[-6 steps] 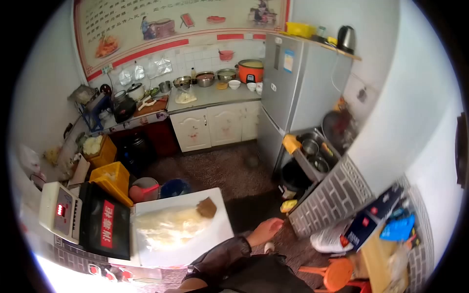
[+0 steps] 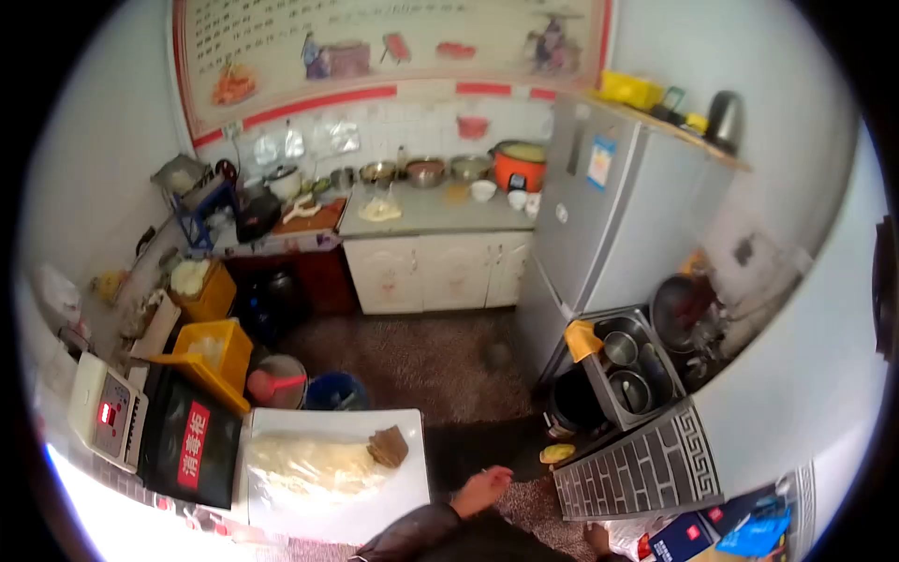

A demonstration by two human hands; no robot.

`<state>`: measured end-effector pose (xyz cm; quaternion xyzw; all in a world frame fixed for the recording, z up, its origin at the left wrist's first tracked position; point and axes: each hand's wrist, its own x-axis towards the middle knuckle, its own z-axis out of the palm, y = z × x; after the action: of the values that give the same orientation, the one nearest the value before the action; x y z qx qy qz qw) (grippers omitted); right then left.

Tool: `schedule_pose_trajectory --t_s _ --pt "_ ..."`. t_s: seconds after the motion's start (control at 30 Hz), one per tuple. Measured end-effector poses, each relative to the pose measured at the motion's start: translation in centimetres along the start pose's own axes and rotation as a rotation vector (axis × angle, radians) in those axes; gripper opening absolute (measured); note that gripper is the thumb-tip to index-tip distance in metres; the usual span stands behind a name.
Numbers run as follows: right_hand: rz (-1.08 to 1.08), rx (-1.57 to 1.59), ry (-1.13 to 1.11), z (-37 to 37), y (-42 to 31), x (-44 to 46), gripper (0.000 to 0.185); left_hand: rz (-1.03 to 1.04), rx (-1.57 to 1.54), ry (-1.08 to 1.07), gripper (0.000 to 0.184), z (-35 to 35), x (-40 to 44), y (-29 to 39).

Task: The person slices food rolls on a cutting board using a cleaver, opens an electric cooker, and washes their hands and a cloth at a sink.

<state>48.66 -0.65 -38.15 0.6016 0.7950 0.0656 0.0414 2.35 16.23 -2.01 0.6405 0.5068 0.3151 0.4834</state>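
My left hand (image 2: 482, 493), below a dark sleeve, hangs over the floor to the right of the white table (image 2: 407, 482). Its fingers are loosely bent and slightly apart, with nothing in them. Plastic film covers a pale mass (image 2: 323, 466) on that table, and a brown piece (image 2: 387, 448) rests at its right end. At the bottom edge, my right hand (image 2: 596, 539) shows only in part near a white bag; its fingers are too small and blurred to read.
A fridge (image 2: 599, 215) stands at the right, beside a sink (image 2: 665, 375) above a patterned low wall (image 2: 646, 468). Yellow crates (image 2: 220, 351), a blue bucket (image 2: 337, 389) and a black cabinet (image 2: 178, 431) are at the left. The counter (image 2: 440, 217) with bowls runs along the back.
The view has shifted, so the fridge and sink sit further right and lower. My left hand appears lower and further left in the picture. Part of my right hand has come into view.
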Motion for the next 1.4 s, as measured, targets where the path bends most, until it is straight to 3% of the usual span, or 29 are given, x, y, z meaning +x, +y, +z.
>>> schedule_pose_trajectory --t_s 0.07,0.13,0.17,0.2,0.23,0.3,0.37,0.43,0.53,0.6,0.7,0.8,0.9,0.93,1.0,1.17,1.2,1.23,1.27,1.3,1.33,1.4 --pt "-0.107 0.394 -0.245 -12.6 4.3 8.5 0.026 -0.158 0.011 0.120 0.026 -0.2 -2.4 -2.1" --pt "0.106 0.680 -0.213 -20.5 4.8 25.7 0.022 -0.116 -0.179 0.391 0.022 -3.5 1.6 -8.8" --pt "0.093 0.633 -0.204 -21.5 4.9 34.6 0.021 -0.145 -0.385 0.466 0.020 -7.1 3.5 -11.2" --pt "0.088 0.581 -0.202 -22.2 5.0 41.8 0.024 -0.242 -0.350 0.548 0.020 -10.4 5.1 -11.2" --pt "0.032 0.677 -0.062 -23.7 4.8 48.0 0.021 -0.239 -0.223 0.623 0.019 -12.5 6.5 -16.2" --pt "0.099 0.807 -0.050 -24.9 2.3 56.6 0.021 -0.359 -0.076 0.704 0.023 -16.8 8.0 -17.8" --pt "0.064 0.941 -0.098 -21.7 0.8 61.2 0.020 -0.212 0.482 0.642 0.025 -19.5 9.8 -18.7" --pt "-0.195 0.862 -0.172 -20.5 0.2 66.0 0.021 -0.436 -0.063 0.729 0.026 -24.9 16.7 -14.9" --pt "-0.160 0.687 -0.623 -20.1 1.2 71.6 0.028 -0.308 0.082 0.731 0.026 -32.1 27.4 -10.7" --pt "-0.155 0.611 -0.651 -20.5 -0.2 74.1 0.030 -0.248 0.054 0.726 0.026 -37.3 33.7 -8.4" --pt "-0.209 0.668 -0.658 -14.5 -2.4 79.1 0.030 -0.242 -0.035 0.758 0.026 -43.4 41.4 -7.7" --pt "-0.303 0.761 -0.488 -14.6 -6.5 89.4 0.029 -0.232 -0.110 0.796 0.027 -48.3 48.2 -12.7" --pt "-0.451 0.611 -0.460 -15.4 -11.3 106.4 0.028 -0.303 -0.090 0.868 0.028 -52.2 51.8 -17.9" --pt "-0.516 0.613 -0.457 -17.2 -14.4 112.3 0.028 -0.350 -0.047 0.856 0.028 -55.2 51.7 -19.0" --pt "-0.382 0.629 -0.425 -20.9 -21.3 122.5 0.026 -0.458 0.067 1.031 0.027 -60.7 48.9 -21.8" --pt "-0.996 0.649 -0.312 -37.3 -40.2 139.5 0.022 -0.819 0.197 1.579 0.021 -70.2 31.6 -24.3" --pt "-1.099 0.705 -0.251 -37.4 -44.2 141.0 0.021 -0.924 0.567 1.732 0.021 -71.7 26.0 -27.4" --pt "-1.119 0.693 -0.256 -40.2 -47.4 142.5 0.021 -0.882 0.741 1.848 0.024 -73.4 21.4 -28.3" --pt "-1.084 0.761 -0.302 -44.3 -50.3 142.7 0.021 -1.126 0.588 1.927 0.028 -75.4 16.2 -28.9" --pt "-1.044 0.840 -0.351 -45.6 -53.7 142.5 0.020 -1.297 0.775 1.736 0.036 -75.8 7.5 -33.2" --pt "-1.061 0.822 -0.354 -46.4 -56.1 143.2 0.020 -1.403 0.706 1.977 0.043 -77.9 5.6 -31.3" --pt "-1.148 0.865 -0.358 -46.8 -61.1 143.9 0.020 -1.545 0.905 1.977 0.044 -80.3 -3.4 -34.7"
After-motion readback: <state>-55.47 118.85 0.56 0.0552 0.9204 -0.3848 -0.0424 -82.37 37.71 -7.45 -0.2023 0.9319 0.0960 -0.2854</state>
